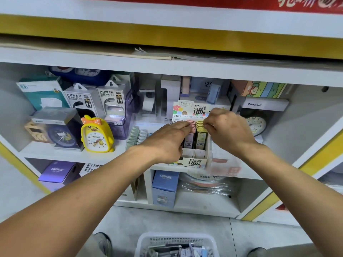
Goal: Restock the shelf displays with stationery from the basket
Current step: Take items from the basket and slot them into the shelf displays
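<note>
Both hands at the lead box (193,138): left hand (167,140) flat, steadying the packs (201,127); right hand (227,127) pinching one, to seat it.

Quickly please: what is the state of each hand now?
Left hand: open, straight fingers resting on the pink lead cases.
Right hand: fingers curled, pinching the yellow lead cases.

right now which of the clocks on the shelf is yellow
The chick-shaped alarm clock with the orange bow, left of the hands. The clock beside it is dark blue; the round one at right is pale-faced.
</note>
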{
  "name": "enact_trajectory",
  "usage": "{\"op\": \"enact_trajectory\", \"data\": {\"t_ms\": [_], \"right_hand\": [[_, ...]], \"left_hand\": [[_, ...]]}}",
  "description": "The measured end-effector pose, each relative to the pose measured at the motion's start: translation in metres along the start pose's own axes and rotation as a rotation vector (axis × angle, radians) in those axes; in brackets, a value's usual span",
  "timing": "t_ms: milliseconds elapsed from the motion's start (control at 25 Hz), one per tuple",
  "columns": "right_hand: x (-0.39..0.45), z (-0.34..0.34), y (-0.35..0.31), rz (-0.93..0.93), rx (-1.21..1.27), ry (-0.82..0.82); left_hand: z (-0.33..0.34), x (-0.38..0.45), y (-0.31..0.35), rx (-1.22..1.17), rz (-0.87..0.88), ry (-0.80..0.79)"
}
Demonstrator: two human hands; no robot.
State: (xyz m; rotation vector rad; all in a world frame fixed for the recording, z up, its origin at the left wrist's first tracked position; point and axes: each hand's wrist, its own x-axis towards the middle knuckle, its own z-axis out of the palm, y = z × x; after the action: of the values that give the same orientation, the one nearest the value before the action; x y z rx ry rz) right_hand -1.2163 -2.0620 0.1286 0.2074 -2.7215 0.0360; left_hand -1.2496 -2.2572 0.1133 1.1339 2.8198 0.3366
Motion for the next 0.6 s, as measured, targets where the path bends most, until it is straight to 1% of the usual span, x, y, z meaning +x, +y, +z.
{"op": "enact_trajectory", "data": {"t_ms": [80,160,240,280,320,360,400,440,520,600], "right_hand": [[0.001,-0.006,0.0,0.053,0.043,0.02],[-0.002,-0.014,-0.005,0.06,0.126,0.038],[-0.012,-0.022,-0.017,0.011,0.235,0.06],[-0.019,-0.024,-0.026,-0.02,0.291,0.043],[-0.029,-0.022,-0.036,-0.046,0.332,-0.005],[-0.041,-0.016,-0.046,-0.057,0.347,-0.091],[-0.052,-0.009,-0.054,-0.062,0.331,-0.21],[-0.063,0.002,-0.061,-0.068,0.285,-0.36],[-0.089,0.033,-0.071,-0.105,0.182,-0.677],[-0.12,0.071,-0.078,-0.119,0.134,-0.956]], "left_hand": [[0.0,-0.001,0.0,-0.023,0.001,0.013],[-0.002,-0.006,0.0,-0.046,0.012,0.079],[-0.002,-0.015,0.002,-0.034,0.046,0.201],[0.001,-0.022,0.003,-0.021,0.057,0.249],[0.005,-0.03,0.004,-0.026,0.055,0.259],[0.012,-0.039,0.005,-0.047,0.045,0.233],[0.019,-0.046,0.004,-0.064,0.026,0.174],[0.028,-0.052,0.004,-0.061,-0.003,0.081],[0.054,-0.062,0.001,-0.007,-0.036,-0.162],[0.09,-0.068,-0.002,0.05,-0.032,-0.421]]}}
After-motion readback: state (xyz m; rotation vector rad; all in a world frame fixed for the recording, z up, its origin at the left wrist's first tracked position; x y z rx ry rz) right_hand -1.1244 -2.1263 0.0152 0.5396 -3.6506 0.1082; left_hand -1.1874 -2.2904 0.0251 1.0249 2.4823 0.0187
